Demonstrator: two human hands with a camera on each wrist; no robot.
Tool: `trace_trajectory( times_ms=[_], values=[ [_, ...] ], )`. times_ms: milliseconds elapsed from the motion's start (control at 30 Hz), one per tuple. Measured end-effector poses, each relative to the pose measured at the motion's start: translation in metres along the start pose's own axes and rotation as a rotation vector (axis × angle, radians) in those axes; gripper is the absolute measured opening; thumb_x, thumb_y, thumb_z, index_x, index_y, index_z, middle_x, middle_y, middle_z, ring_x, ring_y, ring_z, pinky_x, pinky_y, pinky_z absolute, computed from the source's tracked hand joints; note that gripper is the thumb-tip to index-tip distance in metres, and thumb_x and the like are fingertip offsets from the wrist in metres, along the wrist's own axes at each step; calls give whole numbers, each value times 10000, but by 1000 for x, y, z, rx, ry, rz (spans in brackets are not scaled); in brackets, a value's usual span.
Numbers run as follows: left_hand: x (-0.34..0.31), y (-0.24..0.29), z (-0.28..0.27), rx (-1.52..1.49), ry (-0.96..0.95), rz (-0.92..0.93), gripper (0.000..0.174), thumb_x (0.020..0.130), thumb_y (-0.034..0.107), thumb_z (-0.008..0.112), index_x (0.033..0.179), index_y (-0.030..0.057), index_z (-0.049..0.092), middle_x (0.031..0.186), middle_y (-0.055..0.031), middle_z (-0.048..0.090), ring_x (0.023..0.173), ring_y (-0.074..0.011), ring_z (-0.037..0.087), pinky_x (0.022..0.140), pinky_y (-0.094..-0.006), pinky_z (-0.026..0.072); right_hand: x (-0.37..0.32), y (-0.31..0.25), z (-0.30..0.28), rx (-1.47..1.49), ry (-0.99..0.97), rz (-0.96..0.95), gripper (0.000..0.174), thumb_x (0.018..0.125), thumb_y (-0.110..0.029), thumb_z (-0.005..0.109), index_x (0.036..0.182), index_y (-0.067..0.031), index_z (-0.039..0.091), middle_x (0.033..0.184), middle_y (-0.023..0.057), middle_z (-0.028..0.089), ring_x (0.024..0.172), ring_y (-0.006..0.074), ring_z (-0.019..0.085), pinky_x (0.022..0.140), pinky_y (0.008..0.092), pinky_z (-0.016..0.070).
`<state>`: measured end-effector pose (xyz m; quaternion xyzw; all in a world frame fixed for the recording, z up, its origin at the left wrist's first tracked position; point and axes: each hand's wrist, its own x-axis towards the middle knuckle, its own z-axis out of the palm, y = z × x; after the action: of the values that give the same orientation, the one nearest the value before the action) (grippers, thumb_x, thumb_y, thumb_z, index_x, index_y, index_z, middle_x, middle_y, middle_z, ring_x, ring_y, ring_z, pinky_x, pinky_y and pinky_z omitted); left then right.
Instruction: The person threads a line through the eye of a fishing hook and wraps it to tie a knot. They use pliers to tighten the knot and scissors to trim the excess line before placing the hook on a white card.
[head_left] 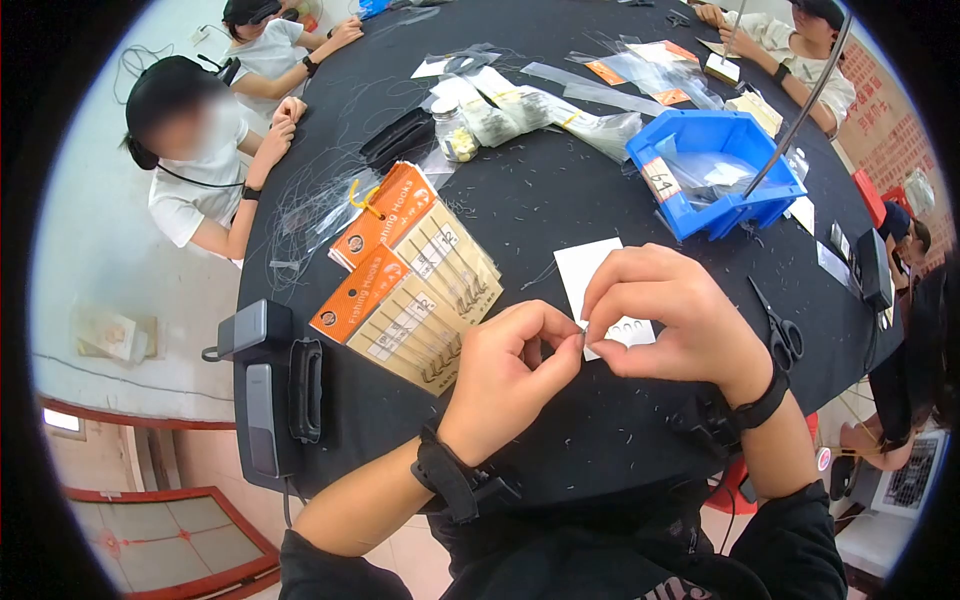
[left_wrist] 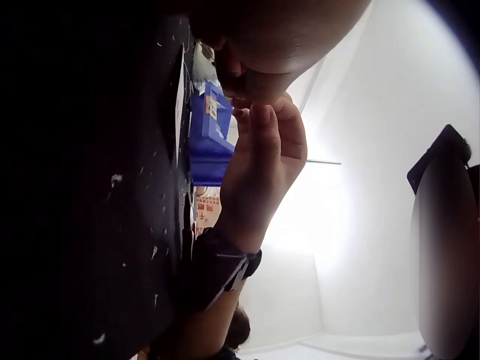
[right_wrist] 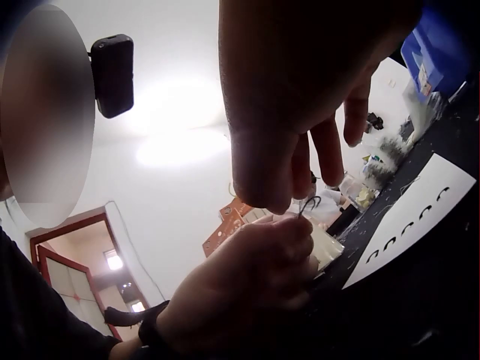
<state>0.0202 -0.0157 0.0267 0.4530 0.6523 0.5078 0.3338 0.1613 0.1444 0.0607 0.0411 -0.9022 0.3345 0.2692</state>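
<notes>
In front of me my left hand [head_left: 515, 370] pinches a small dark fishing hook [right_wrist: 310, 202] between thumb and fingertip, its bend sticking up in the right wrist view. My right hand [head_left: 665, 315] meets it from the other side, thumb and forefinger tips together at the hook; the other fingers are bent. Any line on the hook is too fine to see. Beneath the hands lies a white card [head_left: 585, 268], with several hooks [right_wrist: 390, 244] in a row along it. Left of the hands are orange-topped packets of fishing hooks [head_left: 405, 320].
A blue bin [head_left: 690, 215] holding plastic bags stands ahead on the right, and black scissors [head_left: 785, 340] lie beside my right wrist. A jar [head_left: 455, 135], clear bags and tangled line lie further back. Power banks [head_left: 262, 400] sit at the left edge. Other people sit around the black table.
</notes>
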Motion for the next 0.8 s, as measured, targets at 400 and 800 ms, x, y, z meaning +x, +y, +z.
trace_trajectory(
  times_ms=[400, 800],
  values=[
    [0, -4, -2, -382, -18, 12, 81, 952, 92, 658, 980, 19, 638, 891, 24, 647, 771, -25, 558, 697, -187, 447, 3, 3, -5, 151, 97, 79, 200, 746, -84, 791, 909, -30, 687, 898, 94, 644, 828, 248, 634, 724, 336, 505],
    [-2, -3, -4, -565, -188, -33, 84, 954, 118, 658, 944, 43, 620, 926, -4, 606, 833, -68, 535, 757, -225, 428, 4, 3, -6, 211, 6, 38, 152, 749, -90, 792, 862, -53, 698, 900, 77, 626, 848, 249, 648, 743, 346, 510]
  ],
)
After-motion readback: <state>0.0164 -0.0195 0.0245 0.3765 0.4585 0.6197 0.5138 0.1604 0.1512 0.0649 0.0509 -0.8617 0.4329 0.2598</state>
